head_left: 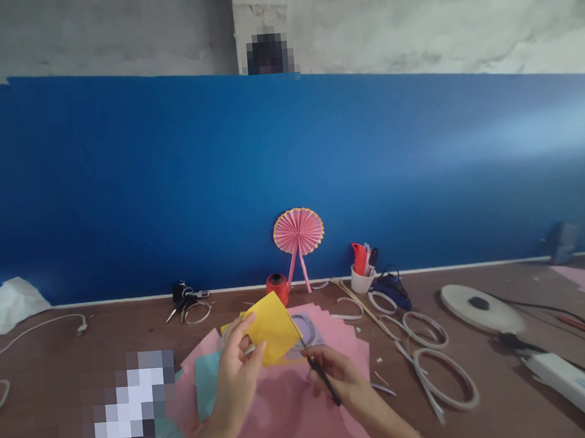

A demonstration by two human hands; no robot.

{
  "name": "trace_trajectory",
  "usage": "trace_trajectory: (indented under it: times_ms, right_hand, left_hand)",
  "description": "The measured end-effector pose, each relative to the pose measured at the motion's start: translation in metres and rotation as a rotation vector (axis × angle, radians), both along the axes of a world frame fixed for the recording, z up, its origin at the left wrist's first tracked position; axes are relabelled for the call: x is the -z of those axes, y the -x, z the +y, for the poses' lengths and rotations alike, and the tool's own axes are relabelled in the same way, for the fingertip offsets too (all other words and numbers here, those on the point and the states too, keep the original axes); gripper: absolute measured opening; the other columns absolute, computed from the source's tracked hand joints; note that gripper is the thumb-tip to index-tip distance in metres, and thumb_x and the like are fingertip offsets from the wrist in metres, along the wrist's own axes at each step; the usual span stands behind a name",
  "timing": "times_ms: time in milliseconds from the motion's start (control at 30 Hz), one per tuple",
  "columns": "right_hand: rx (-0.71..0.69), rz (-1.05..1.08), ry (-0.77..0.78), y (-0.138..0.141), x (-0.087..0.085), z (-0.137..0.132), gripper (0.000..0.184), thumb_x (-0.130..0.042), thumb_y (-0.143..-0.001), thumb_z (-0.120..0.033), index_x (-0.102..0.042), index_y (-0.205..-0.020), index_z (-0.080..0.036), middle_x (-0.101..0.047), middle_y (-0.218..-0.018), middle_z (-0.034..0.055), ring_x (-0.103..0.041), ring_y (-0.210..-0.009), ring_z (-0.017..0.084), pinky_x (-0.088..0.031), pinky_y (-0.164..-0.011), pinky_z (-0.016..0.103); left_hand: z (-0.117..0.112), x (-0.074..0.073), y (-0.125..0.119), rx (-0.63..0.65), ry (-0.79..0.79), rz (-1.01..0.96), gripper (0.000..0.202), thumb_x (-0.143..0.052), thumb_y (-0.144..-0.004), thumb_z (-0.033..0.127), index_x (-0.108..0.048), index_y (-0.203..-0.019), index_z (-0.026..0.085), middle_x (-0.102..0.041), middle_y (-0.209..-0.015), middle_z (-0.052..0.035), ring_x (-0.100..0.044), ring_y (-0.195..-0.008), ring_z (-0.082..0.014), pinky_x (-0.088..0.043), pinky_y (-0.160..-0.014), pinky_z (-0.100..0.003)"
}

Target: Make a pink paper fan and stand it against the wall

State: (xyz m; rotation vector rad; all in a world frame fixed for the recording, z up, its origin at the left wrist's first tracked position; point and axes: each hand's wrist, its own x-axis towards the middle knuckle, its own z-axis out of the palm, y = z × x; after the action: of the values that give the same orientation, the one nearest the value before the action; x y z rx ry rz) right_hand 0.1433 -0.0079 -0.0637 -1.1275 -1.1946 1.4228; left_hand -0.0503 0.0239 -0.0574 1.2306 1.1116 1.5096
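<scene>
My left hand point(239, 366) grips a yellow sheet of paper point(275, 327) between thumb and fingers, raised over the table. In my right hand point(340, 372) is a pair of scissors point(324, 380) with dark handles, fingers closed around them. The blades meet the right edge of the yellow paper; whether they are open or closed there I cannot tell. Below both hands lie stacked pink sheets point(286, 413), with light-blue paper point(208, 385) at the left. A lilac paper piece point(305, 331) with curved outlines shows behind the yellow sheet, partly hidden.
A pink pleated paper fan point(298, 230) leans on the blue partition point(170, 187). Nearby are a red tape roll point(277, 287), keys point(180, 299) and a white cup point(363, 279) of pens. Coiled white strips point(446, 375), a round white device point(479, 309) and a power strip point(575, 386) lie right.
</scene>
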Motion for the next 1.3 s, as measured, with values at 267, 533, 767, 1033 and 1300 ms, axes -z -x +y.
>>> trace_trajectory:
  times_ms: [267,533,767,1033,1300]
  right_hand:
    - [-0.015,-0.021,-0.014,-0.002,0.0,-0.001,0.044,-0.075,-0.064,-0.044,-0.064,-0.098,-0.019,-0.054,-0.068,-0.002,-0.054,-0.056,0.012,-0.039,-0.044,0.019]
    - [-0.007,0.014,-0.015,-0.001,0.001,0.002,0.045,-0.077,-0.059,-0.045,-0.065,-0.095,-0.02,-0.05,-0.069,-0.0029,-0.052,-0.054,0.012,-0.041,-0.046,0.022]
    - [0.029,0.012,-0.009,0.002,-0.001,0.001,0.046,-0.078,-0.057,-0.045,-0.064,-0.091,-0.018,-0.049,-0.065,-0.0038,-0.05,-0.05,0.01,-0.034,-0.042,0.02]
    - [0.043,0.027,-0.02,0.003,0.013,0.005,0.043,-0.078,-0.058,-0.038,-0.064,-0.092,-0.017,-0.048,-0.063,-0.0056,-0.048,-0.047,0.008,-0.04,-0.045,0.022]
    - [0.036,0.022,0.004,0.0,0.019,0.008,0.042,-0.077,-0.058,-0.035,-0.064,-0.093,-0.016,-0.048,-0.063,-0.0061,-0.048,-0.046,0.008,-0.042,-0.043,0.022]
  left_hand:
    - [0.001,0.002,0.001,-0.011,-0.014,0.021,0.043,-0.064,-0.076,0.034,-0.058,-0.118,0.025,-0.04,-0.141,-0.0101,-0.054,-0.117,-0.0281,-0.05,-0.091,-0.038]
    - [0.001,0.001,0.001,-0.001,-0.003,0.019,0.043,-0.064,-0.076,0.034,-0.057,-0.117,0.025,-0.038,-0.142,-0.0102,-0.056,-0.115,-0.0275,-0.051,-0.089,-0.037]
    - [0.001,0.002,0.001,0.005,-0.002,0.022,0.042,-0.063,-0.077,0.035,-0.056,-0.117,0.024,-0.037,-0.142,-0.0095,-0.055,-0.116,-0.0265,-0.05,-0.092,-0.036]
    - [0.0,0.0,0.0,0.01,0.005,-0.018,0.042,-0.063,-0.077,0.034,-0.057,-0.117,0.024,-0.035,-0.144,-0.0103,-0.055,-0.116,-0.0278,-0.051,-0.09,-0.035]
    - [-0.001,0.0,-0.001,0.015,0.01,-0.035,0.042,-0.064,-0.077,0.033,-0.056,-0.117,0.024,-0.036,-0.143,-0.0106,-0.056,-0.115,-0.0279,-0.051,-0.09,-0.036]
